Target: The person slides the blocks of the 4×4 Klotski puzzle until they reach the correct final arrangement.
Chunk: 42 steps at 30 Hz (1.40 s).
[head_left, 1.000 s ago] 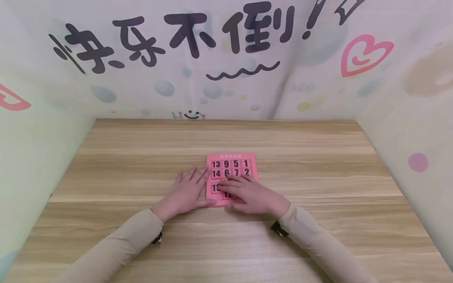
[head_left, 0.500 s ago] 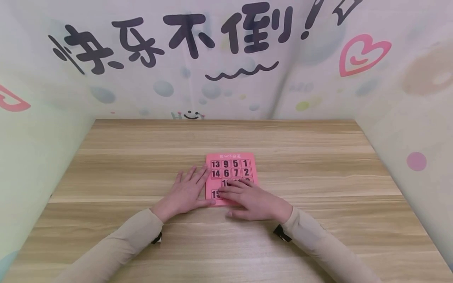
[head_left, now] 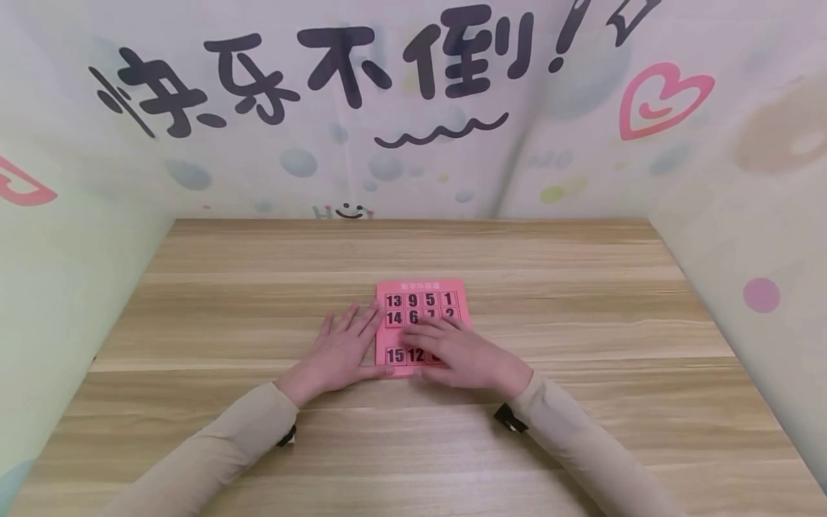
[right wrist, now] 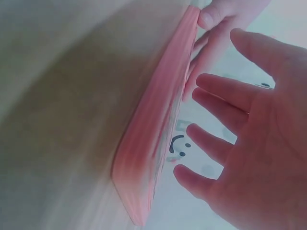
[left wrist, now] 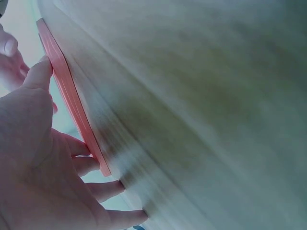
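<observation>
A pink number slide puzzle (head_left: 382,341) lies flat on the wooden table (head_left: 258,287). Its top row reads 13, 9, 5, 1, and 14 and 6 show below. In the near row I see 15 and 12; the tiles right of them are partly covered. An uncovered pink gap lies between 14 and 15. My left hand (head_left: 336,355), fingers spread, touches the puzzle's left edge, its thumb by the near left corner. Over the puzzle's right half is my right hand (head_left: 468,355), fingers extended. In the right wrist view, its fingertips (right wrist: 194,130) appear slightly above the tiles.
A printed white backdrop (head_left: 258,179) rises behind the table, with light side walls (head_left: 743,237) at both sides. Dark straps (head_left: 510,418) show at both sleeves.
The 15 tile slid down to the near row about half a second ago. My right hand dipped nearer, then rose back up the board, and 12 shows beside 15. My left hand stays put.
</observation>
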{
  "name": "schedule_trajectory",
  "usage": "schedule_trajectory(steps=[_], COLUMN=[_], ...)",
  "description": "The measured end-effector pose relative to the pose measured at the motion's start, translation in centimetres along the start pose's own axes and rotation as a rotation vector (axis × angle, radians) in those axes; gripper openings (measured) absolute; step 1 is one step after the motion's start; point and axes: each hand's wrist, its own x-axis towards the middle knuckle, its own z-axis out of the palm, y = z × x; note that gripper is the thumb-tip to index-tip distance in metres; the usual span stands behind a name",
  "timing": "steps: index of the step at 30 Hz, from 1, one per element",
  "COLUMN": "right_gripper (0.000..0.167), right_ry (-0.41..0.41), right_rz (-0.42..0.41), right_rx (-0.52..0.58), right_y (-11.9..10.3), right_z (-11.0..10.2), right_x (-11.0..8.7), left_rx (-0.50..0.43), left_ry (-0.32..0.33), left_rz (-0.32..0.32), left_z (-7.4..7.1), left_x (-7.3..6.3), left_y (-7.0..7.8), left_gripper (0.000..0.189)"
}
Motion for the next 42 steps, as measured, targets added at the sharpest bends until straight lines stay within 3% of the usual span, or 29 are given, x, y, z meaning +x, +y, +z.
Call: schedule_trajectory(steps=[22,42], right_gripper=[0.058,0.058], right_ry=[-0.053,-0.071], right_rz=[0.156,0.134], right_rx=[-0.007,-0.017], right_y=[0.9,0.5], right_z=[-0.5,0.0], right_x=[2.6,2.3], left_rx=[0.001,0.006], left_ry=[0.010,-0.003], left_rz=[0.003,-0.005], left_z=[0.2,0.2], left_x=[0.1,0.1], left_y=[0.1,0.0], left_gripper=[0.097,0.099])
